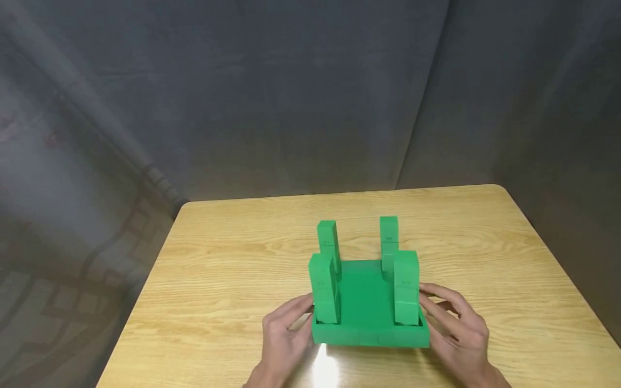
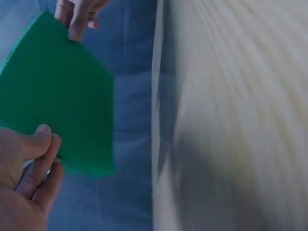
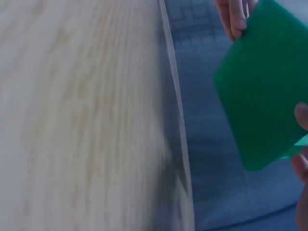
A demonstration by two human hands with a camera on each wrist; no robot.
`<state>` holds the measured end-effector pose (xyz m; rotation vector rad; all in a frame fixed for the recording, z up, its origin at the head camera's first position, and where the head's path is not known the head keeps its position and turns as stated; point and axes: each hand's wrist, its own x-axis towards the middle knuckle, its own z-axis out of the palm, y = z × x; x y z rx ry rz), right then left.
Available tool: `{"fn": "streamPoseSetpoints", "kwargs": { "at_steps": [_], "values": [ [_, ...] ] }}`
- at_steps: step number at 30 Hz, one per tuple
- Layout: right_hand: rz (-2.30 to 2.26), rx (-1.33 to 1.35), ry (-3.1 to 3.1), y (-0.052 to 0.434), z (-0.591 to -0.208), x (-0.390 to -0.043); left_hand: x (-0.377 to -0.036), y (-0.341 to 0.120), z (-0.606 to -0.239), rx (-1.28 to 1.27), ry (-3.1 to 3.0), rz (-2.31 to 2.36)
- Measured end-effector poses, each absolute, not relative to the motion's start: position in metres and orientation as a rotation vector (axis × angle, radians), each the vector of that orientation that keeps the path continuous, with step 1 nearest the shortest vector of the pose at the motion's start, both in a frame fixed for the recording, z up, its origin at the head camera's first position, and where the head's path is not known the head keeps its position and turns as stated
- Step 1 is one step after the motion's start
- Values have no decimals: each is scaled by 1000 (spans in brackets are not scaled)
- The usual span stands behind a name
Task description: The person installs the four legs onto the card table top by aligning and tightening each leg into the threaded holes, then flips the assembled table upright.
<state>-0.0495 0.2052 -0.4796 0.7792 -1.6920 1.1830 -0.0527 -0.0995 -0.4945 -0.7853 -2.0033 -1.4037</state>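
hands flank a green stool [image 1: 368, 302] lying upside down on a wooden table [image 1: 233, 258], its four legs pointing up. left hand [image 1: 286, 334] touches the seat's left edge, fingers loosely spread along it, thumb near the corner; right hand [image 1: 456, 328] mirrors it on the right edge, fingers relaxed and fanned, not clamped. whether either hand bears weight cannot be told. the nearest legs [image 1: 324, 288] rise just above the fingertips. judged from here, so light a hold could let the stool slip or tip if lifted, since only fingertips meet its smooth sides.
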Motion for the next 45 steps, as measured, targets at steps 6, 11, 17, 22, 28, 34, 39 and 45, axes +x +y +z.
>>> {"fn": "streamPoseSetpoints", "kwargs": {
  "at_steps": [6, 11, 17, 22, 28, 34, 39, 45],
  "values": [
    [1173, 800, -1760, 210, -481, -49, -58, -102, -491, -873, -1981, -1324],
    [1211, 832, -1720, 210, -480, -49, -61, -103, -480, -867, -2046, -1283],
    [1339, 842, -1591, 205, -475, -51, -57, -103, -466, -823, -2182, -1429],
    [1513, 837, -1459, 199, -469, -54, -57, -99, -459, -757, -2240, -1568],
    [1588, 738, -1537, 208, -471, -55, -63, -94, -452, -668, -2199, -1712],
    [1613, 523, -1831, 217, -468, -51, -67, -89, -439, -362, -2208, -2096],
    [1811, 294, -1925, 216, -461, -52, -76, -85, -438, -156, -2294, -2129],
    [1986, 35, -1955, 211, -457, -66, -90, -83, -448, -64, -2301, -2161]
  ]
}}
